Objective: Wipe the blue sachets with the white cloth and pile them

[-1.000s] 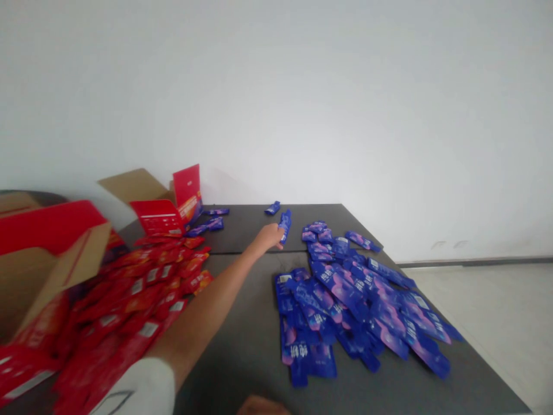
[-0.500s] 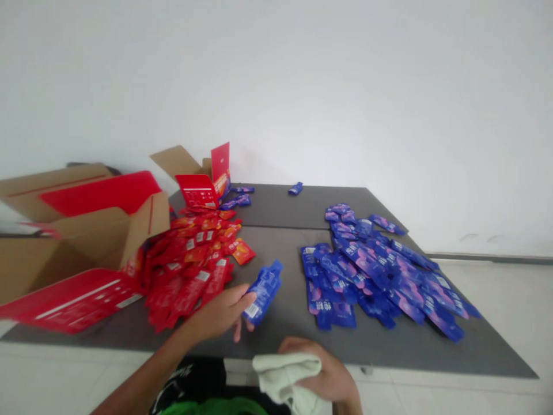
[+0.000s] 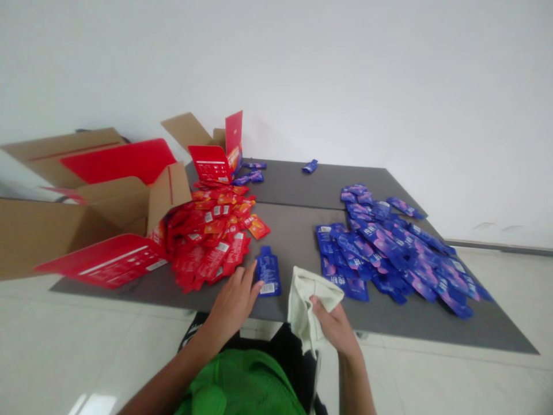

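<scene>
A single blue spouted pouch [image 3: 268,275] lies flat near the front edge of the grey table, its barcode facing me. My left hand [image 3: 235,297] rests at its left side, fingers stretched out and apart, the tips touching the pouch's edge. In my right hand [image 3: 334,325] is a pale, partly folded cloth [image 3: 305,300], pinched with the thumb on top, just right of the pouch. Left of the pouch spreads a heap of red pouches [image 3: 211,253]; to the right is a larger pile of blue pouches [image 3: 389,248].
An open red cardboard box [image 3: 116,259] stands at the left with its flaps out. A second open red box [image 3: 211,164] is farther back, with a few blue pouches [image 3: 254,176] beside it. One blue pouch [image 3: 310,166] lies alone near the table's [image 3: 298,213] far edge.
My left hand has set the blue pouch down on the table and loosened its hold. My right hand has lifted the cloth forward, closer to the pouch. The view has tilted downward.
</scene>
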### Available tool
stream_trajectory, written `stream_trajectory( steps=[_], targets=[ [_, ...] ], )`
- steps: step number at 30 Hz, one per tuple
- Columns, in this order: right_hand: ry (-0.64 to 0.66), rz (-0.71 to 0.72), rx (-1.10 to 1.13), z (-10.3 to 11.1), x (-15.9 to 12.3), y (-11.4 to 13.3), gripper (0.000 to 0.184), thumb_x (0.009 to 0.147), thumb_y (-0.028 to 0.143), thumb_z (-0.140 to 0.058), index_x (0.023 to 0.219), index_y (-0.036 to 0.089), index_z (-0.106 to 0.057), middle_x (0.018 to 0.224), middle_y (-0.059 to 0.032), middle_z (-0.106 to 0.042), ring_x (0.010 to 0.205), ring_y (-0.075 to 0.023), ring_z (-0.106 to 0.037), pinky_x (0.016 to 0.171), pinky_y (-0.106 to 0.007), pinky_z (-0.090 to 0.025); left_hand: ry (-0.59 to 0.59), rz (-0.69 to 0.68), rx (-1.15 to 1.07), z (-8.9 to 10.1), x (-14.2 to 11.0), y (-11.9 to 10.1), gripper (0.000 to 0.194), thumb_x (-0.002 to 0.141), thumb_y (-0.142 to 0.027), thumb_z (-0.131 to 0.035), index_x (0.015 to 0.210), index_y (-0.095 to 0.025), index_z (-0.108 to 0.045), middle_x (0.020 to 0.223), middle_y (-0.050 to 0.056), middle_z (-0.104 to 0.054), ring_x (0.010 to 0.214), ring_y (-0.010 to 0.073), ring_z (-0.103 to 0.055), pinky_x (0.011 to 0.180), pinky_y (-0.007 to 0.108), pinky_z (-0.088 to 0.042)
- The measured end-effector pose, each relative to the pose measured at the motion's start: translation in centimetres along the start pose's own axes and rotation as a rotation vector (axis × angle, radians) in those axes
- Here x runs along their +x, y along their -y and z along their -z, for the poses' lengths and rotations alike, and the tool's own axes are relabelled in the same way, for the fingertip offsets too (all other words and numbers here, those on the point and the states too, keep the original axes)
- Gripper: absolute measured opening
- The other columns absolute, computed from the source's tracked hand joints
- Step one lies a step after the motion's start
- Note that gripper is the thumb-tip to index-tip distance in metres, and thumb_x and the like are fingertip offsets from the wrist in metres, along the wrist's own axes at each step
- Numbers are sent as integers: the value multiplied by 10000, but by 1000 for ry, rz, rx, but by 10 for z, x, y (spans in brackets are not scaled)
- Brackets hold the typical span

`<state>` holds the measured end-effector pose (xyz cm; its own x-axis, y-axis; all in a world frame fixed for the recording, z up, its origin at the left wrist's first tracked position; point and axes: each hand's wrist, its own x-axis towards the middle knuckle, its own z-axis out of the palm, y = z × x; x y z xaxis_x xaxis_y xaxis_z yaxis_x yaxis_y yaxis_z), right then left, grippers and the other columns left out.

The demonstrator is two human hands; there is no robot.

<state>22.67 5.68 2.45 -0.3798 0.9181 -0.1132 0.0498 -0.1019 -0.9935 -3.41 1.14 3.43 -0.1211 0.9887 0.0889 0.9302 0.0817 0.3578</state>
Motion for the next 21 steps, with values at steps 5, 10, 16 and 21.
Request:
stream_trajectory(
  steps=[5,10,16,21],
  targets=[
    [-233,39,-113,-8,13,15,489,963,580,-613,1155,152,-753,1036,-114,-781,956,-296,-725,873,-428,-597,-152,-295,81,-5,-36,2,388,1043,-364,-539,1398,-230,-619,1270,132,-631,1139,279,-610,997,440,-519],
    [-107,442,-412,-15,43,49,336,1027,291,-542,1322,213,-682,1236,-111,-727,1143,-274,-671,1017,-436,-535,-79,-513,77,-9,-48,3,372,1049,-289,-533,1393,-187,-632,1456,117,-604,1308,269,-540,1069,404,-448],
    [276,571,-828,-43,66,59,484,989,92,-510,1438,249,-604,1309,-114,-682,1180,-250,-638,1008,-374,-534,-31,-434,85,-19,-47,-1,440,1054,-441,-524,1404,-193,-624,1448,98,-640,1297,274,-564,1057,423,-406],
    [515,550,-1012,-58,83,39,425,993,137,-584,1380,297,-656,1301,-61,-692,1139,-219,-655,973,-323,-542,-6,-342,74,-28,-48,-2,421,1032,-495,-559,1352,-240,-658,1308,64,-732,1162,266,-639,1008,441,-405]
  ],
)
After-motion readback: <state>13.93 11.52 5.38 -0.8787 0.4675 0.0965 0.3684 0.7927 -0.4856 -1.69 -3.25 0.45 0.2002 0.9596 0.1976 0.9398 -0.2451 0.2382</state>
